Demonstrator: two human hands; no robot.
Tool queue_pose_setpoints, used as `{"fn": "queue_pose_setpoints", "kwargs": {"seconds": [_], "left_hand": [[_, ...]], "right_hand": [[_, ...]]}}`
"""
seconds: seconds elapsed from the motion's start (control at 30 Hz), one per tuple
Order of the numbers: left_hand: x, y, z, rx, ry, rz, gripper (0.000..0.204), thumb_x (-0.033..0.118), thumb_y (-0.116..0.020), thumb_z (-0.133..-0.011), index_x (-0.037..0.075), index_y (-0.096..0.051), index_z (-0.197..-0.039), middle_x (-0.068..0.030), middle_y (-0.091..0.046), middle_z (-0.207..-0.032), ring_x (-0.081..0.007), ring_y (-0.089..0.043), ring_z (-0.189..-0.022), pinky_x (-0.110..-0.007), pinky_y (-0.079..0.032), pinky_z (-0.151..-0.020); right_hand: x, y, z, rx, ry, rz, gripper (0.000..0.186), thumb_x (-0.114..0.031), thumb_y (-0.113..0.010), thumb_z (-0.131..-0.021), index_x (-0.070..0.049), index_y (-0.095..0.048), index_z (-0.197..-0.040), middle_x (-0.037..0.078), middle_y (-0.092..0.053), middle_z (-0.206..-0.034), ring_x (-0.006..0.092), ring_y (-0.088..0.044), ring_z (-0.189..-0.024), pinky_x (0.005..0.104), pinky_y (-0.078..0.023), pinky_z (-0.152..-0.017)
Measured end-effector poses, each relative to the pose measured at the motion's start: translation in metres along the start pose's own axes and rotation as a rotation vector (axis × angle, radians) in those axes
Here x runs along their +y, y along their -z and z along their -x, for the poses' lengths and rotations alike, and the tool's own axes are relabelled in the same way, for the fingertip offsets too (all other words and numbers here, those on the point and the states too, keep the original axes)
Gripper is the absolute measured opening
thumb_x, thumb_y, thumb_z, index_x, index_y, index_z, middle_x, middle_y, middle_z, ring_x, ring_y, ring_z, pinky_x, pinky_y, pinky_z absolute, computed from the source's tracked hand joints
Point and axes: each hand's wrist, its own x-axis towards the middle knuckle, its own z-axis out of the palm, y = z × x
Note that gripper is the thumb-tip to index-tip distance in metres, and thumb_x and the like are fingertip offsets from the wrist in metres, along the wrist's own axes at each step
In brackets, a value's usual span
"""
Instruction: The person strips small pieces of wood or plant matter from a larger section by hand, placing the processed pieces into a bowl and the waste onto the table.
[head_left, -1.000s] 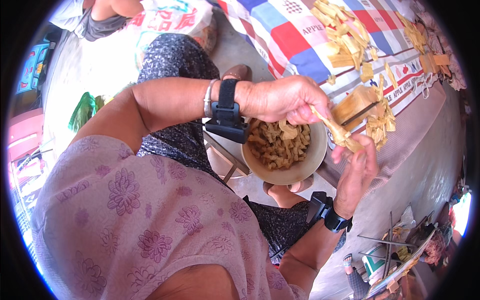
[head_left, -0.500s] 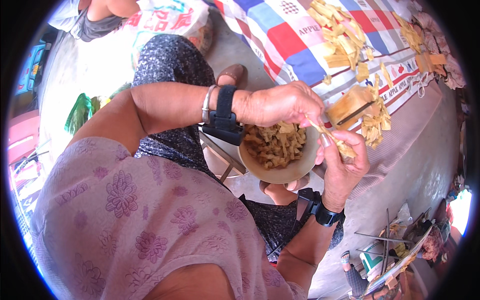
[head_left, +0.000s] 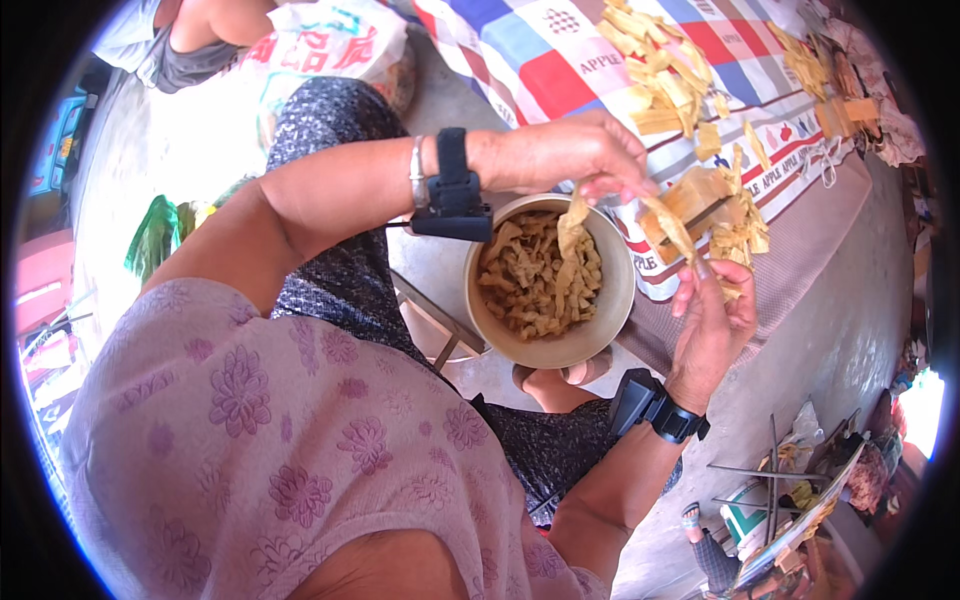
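Note:
My left hand (head_left: 585, 155) is above the bowl's far edge, fingers pinched on a pale yellow, leathery strip (head_left: 672, 228). The strip stretches to my right hand (head_left: 712, 315), whose thumb and fingers grip its lower end. From under my left hand another yellow length (head_left: 571, 232) hangs into the cream bowl (head_left: 474, 300). Inside the bowl lie many short, twisted yellow pieces (head_left: 530, 285). Just beyond my hands, a narrow dark blade or bar (head_left: 712, 214) lies by a flat yellow-brown piece (head_left: 690, 192), partly hidden by the strip.
A checked cloth (head_left: 555, 90) at the far right carries a heap of yellow strips (head_left: 675, 85). A printed plastic bag (head_left: 335, 45) stands at the far left, near another person's bare leg (head_left: 215, 25). A stool (head_left: 440, 330) is beside the bowl; clutter (head_left: 790, 510) fills the lower right.
My hands have moved apart, with the strip now drawn out between them. My right hand has shifted right, and a yellow length now hangs into the bowl.

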Motion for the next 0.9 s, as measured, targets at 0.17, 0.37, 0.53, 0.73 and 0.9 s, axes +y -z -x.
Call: {"fn": "queue_pose_setpoints", "kwargs": {"seconds": [0.17, 0.37, 0.53, 0.73, 0.9], "left_hand": [[0.002, -0.007, -0.036, 0.057, -0.021, -0.073, 0.023, 0.023, -0.068, -0.086, 0.005, -0.064, -0.071, 0.0053, -0.046, -0.054, -0.0023, -0.035, -0.047, -0.021, -0.024, -0.047], [-0.014, -0.009, -0.052, 0.165, -0.021, -0.429, 0.021, 0.024, -0.07, -0.078, 0.004, -0.066, -0.075, -0.0055, -0.06, -0.067, -0.0166, -0.054, -0.064, -0.034, -0.042, -0.058], [-0.018, -0.016, -0.045, 0.231, 0.091, -0.912, 0.023, 0.025, -0.064, -0.073, 0.003, -0.069, -0.079, -0.0168, -0.067, -0.081, -0.032, -0.064, -0.078, -0.042, -0.049, -0.068], [-0.019, -0.016, -0.019, 0.149, -0.081, -0.479, 0.021, 0.017, -0.065, -0.079, -0.003, -0.062, -0.077, -0.0101, -0.057, -0.064, -0.0215, -0.055, -0.06, -0.035, -0.043, -0.058], [-0.035, -0.041, -0.006, -0.102, -0.387, -0.433, 0.014, 0.01, -0.063, -0.081, -0.004, -0.061, -0.08, -0.0054, -0.053, -0.062, -0.011, -0.051, -0.059, -0.029, -0.04, -0.055]], "right_hand": [[0.008, 0.015, -0.024, 0.07, -0.001, -0.055, 0.01, 0.001, -0.063, -0.086, 0.0, -0.057, -0.093, 0.011, -0.064, -0.075, 0.0104, -0.054, -0.058, 0.0228, -0.042, -0.052], [0.033, 0.025, -0.039, 0.105, -0.039, -0.009, 0.011, 0.002, -0.064, -0.085, 0.0, -0.057, -0.093, 0.012, -0.064, -0.074, 0.0103, -0.053, -0.056, 0.0221, -0.042, -0.05], [0.043, 0.025, -0.038, 0.097, -0.122, 0.085, 0.011, 0.001, -0.065, -0.084, -0.001, -0.056, -0.09, 0.01, -0.063, -0.071, 0.0092, -0.052, -0.055, 0.0207, -0.041, -0.048], [0.026, 0.014, -0.014, 0.03, 0.407, 0.654, 0.011, -0.004, -0.068, -0.085, -0.002, -0.058, -0.09, 0.006, -0.064, -0.073, 0.0133, -0.057, -0.06, 0.0259, -0.042, -0.051], [0.008, -0.027, 0.004, 0.052, 0.901, 1.081, 0.009, -0.01, -0.063, -0.089, -0.005, -0.062, -0.095, 0.01, -0.064, -0.076, 0.0261, -0.061, -0.066, 0.0357, -0.048, -0.057]]}}
